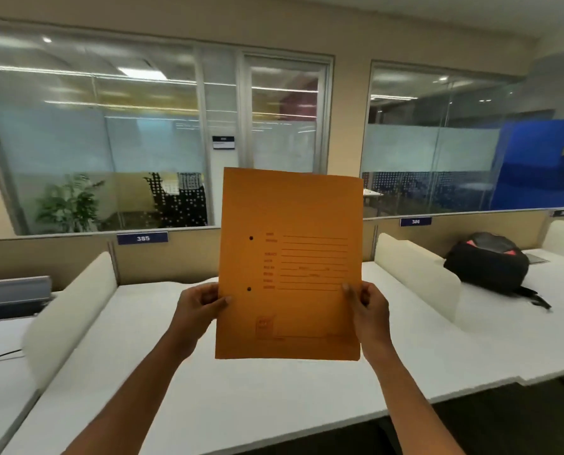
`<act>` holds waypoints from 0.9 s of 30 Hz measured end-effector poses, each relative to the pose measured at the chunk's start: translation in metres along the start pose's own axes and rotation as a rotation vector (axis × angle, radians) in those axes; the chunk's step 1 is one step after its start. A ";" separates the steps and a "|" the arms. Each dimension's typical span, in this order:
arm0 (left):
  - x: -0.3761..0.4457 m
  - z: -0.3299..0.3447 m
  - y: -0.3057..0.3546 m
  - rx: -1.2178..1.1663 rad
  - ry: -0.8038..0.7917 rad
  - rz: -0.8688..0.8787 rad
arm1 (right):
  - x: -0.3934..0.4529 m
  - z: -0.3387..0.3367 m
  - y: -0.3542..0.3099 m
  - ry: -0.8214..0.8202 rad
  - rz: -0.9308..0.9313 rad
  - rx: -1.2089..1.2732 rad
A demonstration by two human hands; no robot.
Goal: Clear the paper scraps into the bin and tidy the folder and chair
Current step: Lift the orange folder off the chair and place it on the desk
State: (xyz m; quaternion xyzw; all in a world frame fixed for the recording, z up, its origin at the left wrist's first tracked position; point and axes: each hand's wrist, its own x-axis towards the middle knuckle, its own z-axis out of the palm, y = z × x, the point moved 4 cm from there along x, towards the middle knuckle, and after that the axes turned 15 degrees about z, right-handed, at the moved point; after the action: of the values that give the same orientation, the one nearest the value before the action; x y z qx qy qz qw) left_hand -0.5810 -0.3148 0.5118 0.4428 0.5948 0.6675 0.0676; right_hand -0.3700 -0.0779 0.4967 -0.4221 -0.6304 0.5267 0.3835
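Holding up an orange folder [290, 264] upright over the white desk [274, 399], left hand [198, 307] and right hand [369, 310] both pinching its side edges (thumbs in front). Showing two punched holes, printed form lines. Black backpack [487, 261] sitting on the next desk over.

A blue plate [142, 238] on the partition along the desk's far edge reads 385. A second blue plate [415, 221], farther right on the same partition, seems to read 386, though it is blurred. The orange folder [290, 257] carries a printed form in red, too faint to read. A small sign [223, 142] on the glass wall is illegible.
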 end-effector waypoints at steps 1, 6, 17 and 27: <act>0.001 -0.013 0.002 -0.002 0.011 0.010 | -0.001 0.013 -0.007 -0.013 -0.013 -0.001; -0.001 -0.073 0.009 -0.040 0.083 0.063 | -0.013 0.070 -0.034 -0.073 -0.064 0.007; -0.017 -0.192 0.000 0.008 0.150 0.024 | -0.060 0.184 -0.052 -0.163 -0.049 0.039; -0.006 -0.252 -0.052 0.146 0.218 -0.110 | -0.059 0.266 -0.030 -0.212 -0.001 0.020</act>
State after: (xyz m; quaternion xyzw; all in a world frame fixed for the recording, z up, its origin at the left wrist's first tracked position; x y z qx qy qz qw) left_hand -0.7695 -0.4892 0.4891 0.3380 0.6691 0.6618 0.0067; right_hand -0.5996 -0.2264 0.4839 -0.3598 -0.6625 0.5743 0.3192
